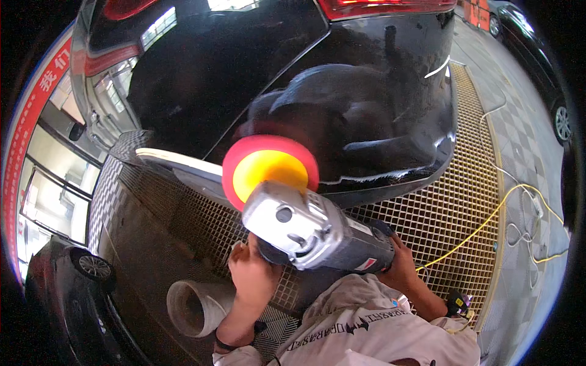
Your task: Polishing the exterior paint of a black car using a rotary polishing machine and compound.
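A corded rotary polisher (316,228) is held out before me. Its red foam pad with a yellow centre (270,171) meets or hovers by the lower rear of a black car (339,114); contact cannot be told. My left hand (254,265) grips the polisher by its head, on a dark side handle partly hidden. At the rear end of the body, my right hand (398,261) is wrapped round the grip, its fingers mostly hidden. Pale hazy smears show on the glossy bumper below the red tail light (389,5).
A whitish bucket (197,306) lies tipped on the floor by my left forearm. Yellow cable (471,235) and pale cords cross the floor grating (476,119) at right. Dark cars stand at lower left (68,297) and upper right (526,50).
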`<state>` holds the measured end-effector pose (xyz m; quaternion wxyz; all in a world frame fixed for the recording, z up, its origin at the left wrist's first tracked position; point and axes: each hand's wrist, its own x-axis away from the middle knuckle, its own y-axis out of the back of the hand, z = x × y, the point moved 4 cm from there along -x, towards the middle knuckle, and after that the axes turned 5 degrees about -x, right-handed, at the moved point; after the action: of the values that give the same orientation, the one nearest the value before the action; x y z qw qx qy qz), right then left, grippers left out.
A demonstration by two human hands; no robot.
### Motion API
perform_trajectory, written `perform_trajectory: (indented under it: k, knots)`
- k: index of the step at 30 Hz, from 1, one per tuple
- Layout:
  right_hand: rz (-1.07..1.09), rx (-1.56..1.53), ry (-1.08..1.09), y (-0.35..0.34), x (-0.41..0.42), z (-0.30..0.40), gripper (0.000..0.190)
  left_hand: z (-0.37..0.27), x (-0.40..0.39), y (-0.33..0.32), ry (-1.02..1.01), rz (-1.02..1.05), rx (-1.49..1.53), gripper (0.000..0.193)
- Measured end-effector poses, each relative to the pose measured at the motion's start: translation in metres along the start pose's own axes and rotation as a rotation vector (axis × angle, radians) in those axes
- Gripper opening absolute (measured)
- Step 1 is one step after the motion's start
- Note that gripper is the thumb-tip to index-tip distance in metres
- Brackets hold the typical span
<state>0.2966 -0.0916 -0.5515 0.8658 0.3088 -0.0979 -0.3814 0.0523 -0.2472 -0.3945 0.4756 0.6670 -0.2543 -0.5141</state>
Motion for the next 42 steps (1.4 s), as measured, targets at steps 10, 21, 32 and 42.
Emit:
perform_trajectory:
  k: [10,21,32,42]
  knots:
    - [-0.011,-0.205,0.114,0.012,-0.007,0.016,0.077,0.003,-0.017,-0.003,-0.040,-0.016,0.000,0.073]
    - [0.049,-0.187,0.134,-0.010,-0.018,0.027,0.069,0.027,-0.009,0.002,0.000,-0.061,-0.029,0.071]
    - [0.087,-0.194,0.115,-0.021,-0.013,0.013,0.068,0.023,-0.005,0.002,0.065,0.007,-0.001,0.073]
    - [-0.053,-0.402,0.116,-0.014,-0.007,0.005,0.070,-0.010,-0.036,0.019,-0.155,-0.040,-0.124,0.072]
